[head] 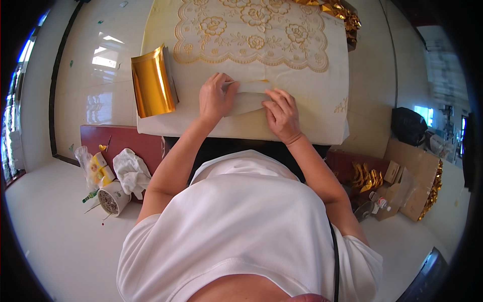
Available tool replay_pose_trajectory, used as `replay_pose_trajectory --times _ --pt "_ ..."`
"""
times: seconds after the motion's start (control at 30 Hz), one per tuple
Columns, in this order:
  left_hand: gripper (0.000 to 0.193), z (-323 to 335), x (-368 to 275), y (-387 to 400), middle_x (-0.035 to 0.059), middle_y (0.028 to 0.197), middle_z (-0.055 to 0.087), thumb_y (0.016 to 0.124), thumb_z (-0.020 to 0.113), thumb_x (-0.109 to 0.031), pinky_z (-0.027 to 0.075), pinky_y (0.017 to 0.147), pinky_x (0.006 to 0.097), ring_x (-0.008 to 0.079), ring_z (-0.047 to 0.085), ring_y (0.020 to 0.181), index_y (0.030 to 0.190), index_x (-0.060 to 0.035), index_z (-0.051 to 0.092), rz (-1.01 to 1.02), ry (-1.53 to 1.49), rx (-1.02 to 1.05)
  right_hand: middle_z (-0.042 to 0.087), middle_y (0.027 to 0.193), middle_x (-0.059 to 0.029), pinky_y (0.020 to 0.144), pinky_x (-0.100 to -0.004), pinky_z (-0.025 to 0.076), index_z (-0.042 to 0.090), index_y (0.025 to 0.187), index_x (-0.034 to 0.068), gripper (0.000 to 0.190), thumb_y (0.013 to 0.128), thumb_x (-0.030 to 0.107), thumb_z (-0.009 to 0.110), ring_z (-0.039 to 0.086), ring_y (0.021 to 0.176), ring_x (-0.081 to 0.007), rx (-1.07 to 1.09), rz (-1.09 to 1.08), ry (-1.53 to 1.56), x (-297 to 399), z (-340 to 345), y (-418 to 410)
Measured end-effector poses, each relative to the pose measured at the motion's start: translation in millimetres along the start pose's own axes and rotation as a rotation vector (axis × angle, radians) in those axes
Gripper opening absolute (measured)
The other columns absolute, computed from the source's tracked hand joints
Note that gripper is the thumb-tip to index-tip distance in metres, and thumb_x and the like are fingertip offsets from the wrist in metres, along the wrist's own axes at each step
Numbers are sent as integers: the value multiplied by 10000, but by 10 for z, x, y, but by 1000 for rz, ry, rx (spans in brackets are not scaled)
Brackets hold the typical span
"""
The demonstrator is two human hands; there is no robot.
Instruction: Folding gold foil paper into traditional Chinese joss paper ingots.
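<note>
A thin sheet (247,102), pale grey on the side facing me, lies bent between my hands near the table's front edge. My left hand (216,96) grips its left end between thumb and fingers. At the sheet's right end, the fingertips of my right hand (280,109) pinch the edge. A small gold sliver (260,80) shows just beyond the sheet. To the left stands a stack of shiny gold foil sheets (154,83), curved, with grey edges showing on its right side.
A white tablecloth with gold flower embroidery (256,41) covers the table. Folded gold foil pieces (345,19) fill a box at the far right corner. On the left, a red bench (120,136) holds a white cloth (131,170); a cup (115,198) is beside it. Cardboard boxes (413,181) stand right.
</note>
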State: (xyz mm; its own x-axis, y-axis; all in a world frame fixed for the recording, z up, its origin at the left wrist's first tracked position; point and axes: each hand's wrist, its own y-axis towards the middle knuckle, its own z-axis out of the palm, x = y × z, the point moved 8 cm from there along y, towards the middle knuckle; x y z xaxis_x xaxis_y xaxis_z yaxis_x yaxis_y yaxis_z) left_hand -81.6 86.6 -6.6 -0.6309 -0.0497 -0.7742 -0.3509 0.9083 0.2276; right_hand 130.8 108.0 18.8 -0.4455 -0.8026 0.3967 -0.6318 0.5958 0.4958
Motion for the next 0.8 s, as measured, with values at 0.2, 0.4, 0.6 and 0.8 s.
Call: replay_pose_trajectory --times 0.2,0.4,0.6,0.8 --pt "185 1 166 65 171 883 721 922 807 -198 550 685 458 387 708 775 914 -47 700 -115 -51 -84 671 1333 -98 1044 -482 515 698 976 60 209 787 -25 725 622 1252 -371 -17 -16 -3 12 8 38" --pt "161 44 148 140 141 896 723 943 796 -200 558 657 430 356 703 736 974 -70 706 10 46 -85 713 1270 -96 1093 -498 486 663 953 66 181 810 -42 683 612 1303 -369 67 -36 39 15 103 171" --pt "193 -121 -51 26 94 989 702 915 802 -208 561 780 435 333 676 987 1075 -124 734 189 222 -240 742 1212 -86 1110 -507 469 651 980 74 180 826 -15 677 629 1281 -369 85 13 94 -77 185 222" --pt "259 -262 -243 -299 101 1048 692 873 843 -257 534 869 438 327 632 1020 1038 -83 744 380 121 84 757 1164 -79 1099 -499 474 667 992 74 144 866 8 688 641 1256 -371 52 52 120 -121 171 206"
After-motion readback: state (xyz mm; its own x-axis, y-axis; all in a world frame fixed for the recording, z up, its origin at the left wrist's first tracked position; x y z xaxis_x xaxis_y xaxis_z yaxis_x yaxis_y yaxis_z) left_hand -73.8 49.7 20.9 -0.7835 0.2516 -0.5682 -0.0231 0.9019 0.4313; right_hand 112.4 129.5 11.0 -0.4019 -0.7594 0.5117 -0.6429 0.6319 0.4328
